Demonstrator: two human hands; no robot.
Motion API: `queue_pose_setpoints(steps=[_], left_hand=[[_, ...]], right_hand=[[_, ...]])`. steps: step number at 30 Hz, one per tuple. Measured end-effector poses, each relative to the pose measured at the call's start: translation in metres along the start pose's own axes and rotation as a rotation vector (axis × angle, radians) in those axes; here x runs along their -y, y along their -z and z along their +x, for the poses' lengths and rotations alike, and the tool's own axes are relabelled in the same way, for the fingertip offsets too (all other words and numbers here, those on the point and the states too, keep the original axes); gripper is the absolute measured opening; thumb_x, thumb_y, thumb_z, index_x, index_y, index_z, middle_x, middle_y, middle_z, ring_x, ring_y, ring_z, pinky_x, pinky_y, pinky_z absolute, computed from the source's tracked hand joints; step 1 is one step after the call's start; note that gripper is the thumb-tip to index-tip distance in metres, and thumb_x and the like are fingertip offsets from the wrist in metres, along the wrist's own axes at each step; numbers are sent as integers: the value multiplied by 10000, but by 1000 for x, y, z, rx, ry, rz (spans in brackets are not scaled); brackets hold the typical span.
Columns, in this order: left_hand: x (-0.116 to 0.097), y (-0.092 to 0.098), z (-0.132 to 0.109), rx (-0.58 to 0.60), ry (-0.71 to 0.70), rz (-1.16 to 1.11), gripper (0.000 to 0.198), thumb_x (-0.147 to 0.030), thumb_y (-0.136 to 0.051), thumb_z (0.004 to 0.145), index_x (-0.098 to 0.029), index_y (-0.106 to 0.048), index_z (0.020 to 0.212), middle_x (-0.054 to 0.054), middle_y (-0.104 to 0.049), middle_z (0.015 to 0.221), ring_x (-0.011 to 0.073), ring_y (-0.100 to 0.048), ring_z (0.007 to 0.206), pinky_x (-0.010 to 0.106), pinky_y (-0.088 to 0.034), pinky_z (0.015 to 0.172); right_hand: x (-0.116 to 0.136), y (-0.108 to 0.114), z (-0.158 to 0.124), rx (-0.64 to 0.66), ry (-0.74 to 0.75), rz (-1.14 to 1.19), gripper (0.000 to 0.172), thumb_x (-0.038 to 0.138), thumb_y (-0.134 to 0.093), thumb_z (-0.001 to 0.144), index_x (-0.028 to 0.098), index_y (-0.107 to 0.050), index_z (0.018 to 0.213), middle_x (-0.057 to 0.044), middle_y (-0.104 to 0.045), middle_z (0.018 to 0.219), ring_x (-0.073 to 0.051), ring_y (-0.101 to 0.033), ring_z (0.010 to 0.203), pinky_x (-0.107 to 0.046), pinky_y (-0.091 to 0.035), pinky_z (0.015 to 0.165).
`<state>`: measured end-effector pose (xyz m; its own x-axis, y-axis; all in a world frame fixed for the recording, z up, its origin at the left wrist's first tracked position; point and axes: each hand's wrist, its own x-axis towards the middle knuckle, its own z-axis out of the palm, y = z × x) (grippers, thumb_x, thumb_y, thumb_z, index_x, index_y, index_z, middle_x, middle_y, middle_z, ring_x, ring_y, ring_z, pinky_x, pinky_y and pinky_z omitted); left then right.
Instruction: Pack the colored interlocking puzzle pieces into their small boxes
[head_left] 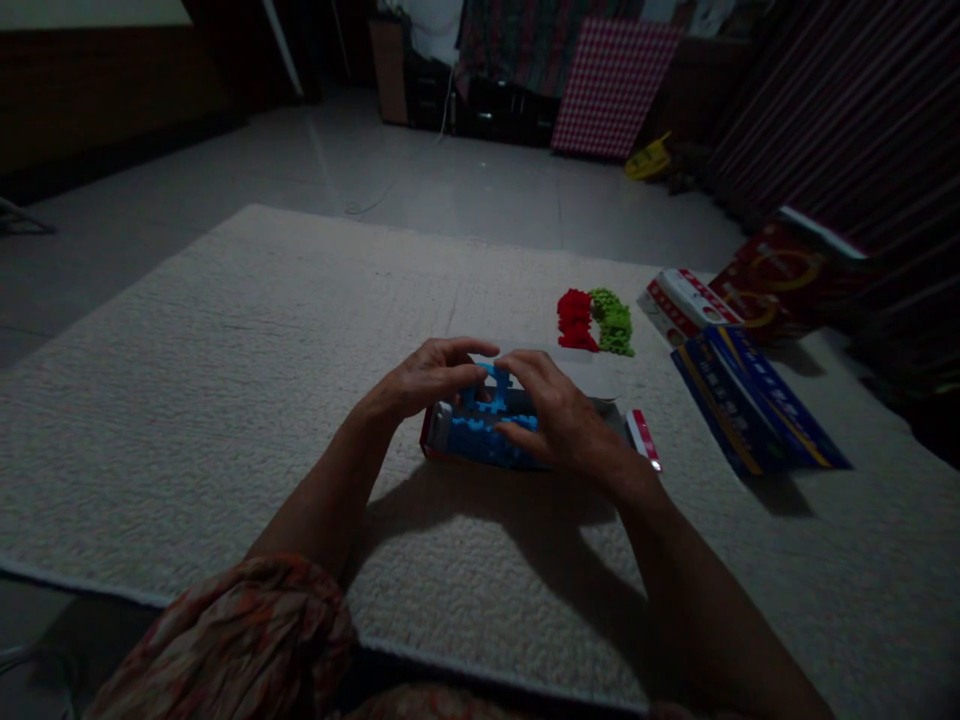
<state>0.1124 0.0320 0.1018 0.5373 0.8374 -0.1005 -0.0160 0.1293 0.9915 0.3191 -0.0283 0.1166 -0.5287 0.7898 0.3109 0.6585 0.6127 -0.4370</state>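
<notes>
From afar, I see the left hand [426, 380] pinching an upright blue piece [501, 384] over an open box [428, 434]; the right hand [561, 412] curves beside it, thumb and fingers spread.

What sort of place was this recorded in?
Probably a room in a home: a pale mat lies on a tiled floor, dark drawers stand at the back, and what looks like a curtain hangs at the right.

No legible text, blurred lettering on packaging [754, 400]
</notes>
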Motion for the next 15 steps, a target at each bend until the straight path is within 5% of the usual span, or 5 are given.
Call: queue_pose_setpoints(steps=[6,11,15], left_hand=[[-6,9,-2,-58,-19,67,451,-245,-729,754,-102,-655,1174,38,-702,687,128,-644,600,208,-469,542],[-8,17,-2,-108,4,108,378,-245,-702,766,-106,-670,1115,30,-701,687,126,-649,621,218,-495,564],[-7,13,-1,-103,22,132,292,-260,-684,773,-111,-706,1023,31,-703,686,114,-637,602,207,-485,548]], right_hand=[[5,-1,4,25,-54,-64,414,174,-658,817,203,-495,1196,-133,-558,1176,-294,-553,1111,-492,-497,942],[-3,-5,1,190,-62,-77,263,179,-654,835,221,-565,1079,-86,-594,1066,-249,-592,984,-417,-507,883],[-5,-9,-1,17,-96,-53,333,215,-673,809,220,-504,1096,-91,-563,1069,-260,-575,989,-423,-512,850]])
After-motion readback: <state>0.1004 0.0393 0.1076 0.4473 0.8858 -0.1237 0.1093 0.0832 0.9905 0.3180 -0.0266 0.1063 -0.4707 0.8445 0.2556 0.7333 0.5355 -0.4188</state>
